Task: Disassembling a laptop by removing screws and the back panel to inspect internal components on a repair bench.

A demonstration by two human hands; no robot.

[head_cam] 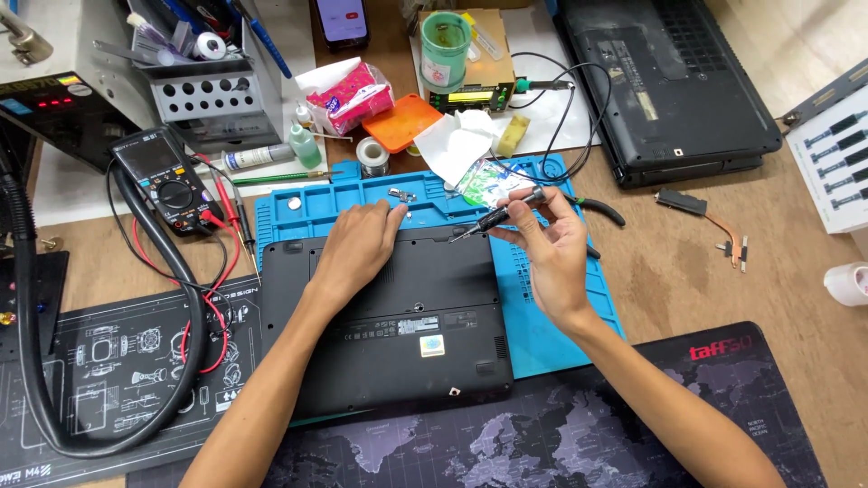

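Screwdriver (495,217) — tip down-left, toward laptop (398,316).

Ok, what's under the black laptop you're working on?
The black laptop lies upside down on a blue work mat, its front overhanging a dark map-print mat. Whatever sits beneath its middle is covered.

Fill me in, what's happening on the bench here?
A person has a black laptop lying bottom-up on a blue repair mat. The left hand rests flat on its upper edge, steadying it. The right hand holds a small screwdriver, tip angled toward the laptop's top right corner. The bottom cover is still in place. A few small loose parts sit in the mat's tray strip above the laptop. A multimeter lies to the left, and a second laptop sits at top right.
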